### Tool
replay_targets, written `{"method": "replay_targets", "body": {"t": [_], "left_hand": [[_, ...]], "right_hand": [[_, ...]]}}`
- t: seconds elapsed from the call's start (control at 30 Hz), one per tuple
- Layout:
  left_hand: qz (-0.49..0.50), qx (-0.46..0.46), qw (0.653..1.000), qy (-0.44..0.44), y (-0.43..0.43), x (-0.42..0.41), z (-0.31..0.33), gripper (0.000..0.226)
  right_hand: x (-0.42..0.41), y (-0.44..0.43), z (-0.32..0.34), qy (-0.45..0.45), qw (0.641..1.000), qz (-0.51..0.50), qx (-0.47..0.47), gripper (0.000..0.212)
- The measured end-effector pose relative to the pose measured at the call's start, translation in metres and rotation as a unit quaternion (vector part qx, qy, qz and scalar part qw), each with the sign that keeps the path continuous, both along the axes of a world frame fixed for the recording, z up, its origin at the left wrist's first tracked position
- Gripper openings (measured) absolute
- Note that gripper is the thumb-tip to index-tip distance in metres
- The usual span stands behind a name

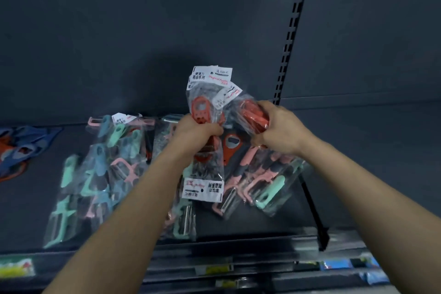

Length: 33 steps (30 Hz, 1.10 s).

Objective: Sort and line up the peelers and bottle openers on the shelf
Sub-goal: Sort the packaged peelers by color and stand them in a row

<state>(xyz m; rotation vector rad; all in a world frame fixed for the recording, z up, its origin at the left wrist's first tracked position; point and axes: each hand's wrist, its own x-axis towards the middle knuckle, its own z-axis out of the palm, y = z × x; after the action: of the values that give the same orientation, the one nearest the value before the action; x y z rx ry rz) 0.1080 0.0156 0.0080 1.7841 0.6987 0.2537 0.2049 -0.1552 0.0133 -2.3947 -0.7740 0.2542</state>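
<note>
My left hand (194, 132) grips a bunch of clear packets with red bottle openers (201, 108), their white label cards pointing up. My right hand (278, 127) grips another bagged red opener bundle (254, 113) just to the right. Both are held above the dark shelf (28, 198). Under my hands lie a red-and-white opener (231, 148) and a packet with its label upside down (202, 188). Bagged mint, blue and pink peelers (95, 174) lie in rows at the left, and more pink and mint peelers (262, 184) lie at the right.
A heap of blue and red openers (16, 150) lies at the far left of the shelf. A slotted black upright (290, 38) runs up the back panel; a black divider (315, 212) bounds the shelf's right side. Price-tag rails (214, 270) run along the front edge below.
</note>
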Motion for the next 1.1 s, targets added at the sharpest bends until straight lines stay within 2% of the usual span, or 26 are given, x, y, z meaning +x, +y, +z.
{"method": "replay_targets", "body": {"t": [0.1,0.23,0.47,0.67,0.87,1.0,1.1], "left_hand": [[-0.042,-0.051,0.998,-0.013,-0.016,0.013,0.002,0.012],[-0.111,-0.119,0.987,-0.006,-0.052,0.031,0.001,0.017],[-0.207,-0.158,0.966,0.011,-0.143,0.059,0.004,0.027],[-0.307,-0.19,0.932,-0.039,-0.26,0.077,0.008,0.036],[-0.364,-0.217,0.904,-0.053,-0.374,0.097,0.008,0.047],[-0.413,-0.267,0.869,-0.051,-0.423,0.108,0.005,0.046],[-0.418,-0.25,0.873,-0.029,-0.447,0.118,0.003,0.037]], "right_hand": [[-0.004,-0.025,0.002,0.049,0.997,-0.048,0.046,0.082],[-0.01,-0.071,0.005,-0.005,0.995,-0.095,0.011,0.086],[-0.017,-0.164,0.005,0.029,0.979,-0.182,0.091,0.077],[-0.013,-0.266,0.008,0.06,0.967,-0.199,0.146,0.065],[-0.001,-0.374,0.013,0.081,0.966,-0.195,0.146,0.068],[0.01,-0.43,0.014,0.079,0.967,-0.197,0.138,0.069],[0.021,-0.458,0.012,0.065,0.966,-0.21,0.137,0.068]]}}
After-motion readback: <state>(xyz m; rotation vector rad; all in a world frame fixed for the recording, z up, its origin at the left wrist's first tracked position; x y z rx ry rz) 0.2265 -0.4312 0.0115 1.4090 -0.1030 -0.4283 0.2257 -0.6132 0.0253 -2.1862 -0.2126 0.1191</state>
